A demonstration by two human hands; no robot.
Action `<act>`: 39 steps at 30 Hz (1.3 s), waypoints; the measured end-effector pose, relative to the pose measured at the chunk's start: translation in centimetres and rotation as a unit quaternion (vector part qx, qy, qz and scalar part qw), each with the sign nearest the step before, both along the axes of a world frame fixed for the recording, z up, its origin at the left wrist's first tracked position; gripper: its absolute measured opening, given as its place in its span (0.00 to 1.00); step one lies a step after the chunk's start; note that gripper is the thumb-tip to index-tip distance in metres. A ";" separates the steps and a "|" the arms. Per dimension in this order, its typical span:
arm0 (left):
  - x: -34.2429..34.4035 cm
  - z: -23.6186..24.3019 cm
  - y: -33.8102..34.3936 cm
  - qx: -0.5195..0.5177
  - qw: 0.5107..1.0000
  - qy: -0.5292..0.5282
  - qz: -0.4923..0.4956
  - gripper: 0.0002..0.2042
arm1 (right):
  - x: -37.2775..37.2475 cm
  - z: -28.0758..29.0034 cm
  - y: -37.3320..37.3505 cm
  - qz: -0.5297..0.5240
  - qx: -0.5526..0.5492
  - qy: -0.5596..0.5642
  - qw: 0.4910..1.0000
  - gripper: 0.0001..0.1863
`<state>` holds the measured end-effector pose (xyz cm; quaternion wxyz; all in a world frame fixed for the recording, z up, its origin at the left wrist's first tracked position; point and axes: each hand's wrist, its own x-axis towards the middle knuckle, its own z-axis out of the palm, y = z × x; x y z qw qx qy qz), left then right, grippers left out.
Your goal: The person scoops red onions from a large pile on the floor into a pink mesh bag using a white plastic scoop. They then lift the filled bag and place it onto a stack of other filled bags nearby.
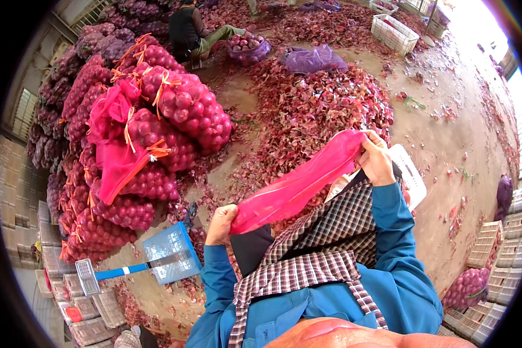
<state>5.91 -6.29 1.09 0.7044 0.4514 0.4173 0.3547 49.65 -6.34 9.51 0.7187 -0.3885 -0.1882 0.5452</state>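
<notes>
A bright pink mesh bag [298,180] is stretched out flat between my two hands, above my lap. My left hand [221,225] grips its lower left end, fingers closed on the mesh. Higher up and to the right, my right hand [377,156] pinches the other end. The bag looks empty, with light showing through it. Below it lies my checked apron [330,232], over a blue jacket. Another loose pink mesh bag [115,156] is draped over the stacked onion sacks at the left.
Full sacks of red onions [185,107] are piled high at the left. A blue platform scale [171,252] stands beside them. Onion skins [325,98] heap ahead of me. A person [187,32] sits by a purple sack [249,51]. White crates [394,33] stand at the far right.
</notes>
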 end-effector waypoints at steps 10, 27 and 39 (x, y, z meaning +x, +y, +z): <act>1.8 0.7 1.0 0.045 0.958 -0.169 0.227 0.14 | -0.1 0.4 -0.6 0.056 0.015 -0.032 0.998 0.08; 1.1 0.7 1.1 -0.018 0.981 -0.063 0.181 0.07 | -0.7 -0.2 -1.3 0.078 0.004 -0.554 0.829 0.02; 0.9 1.9 1.2 0.033 0.941 -0.259 0.215 0.13 | 0.4 3.4 -1.9 0.316 0.046 -0.218 0.922 0.17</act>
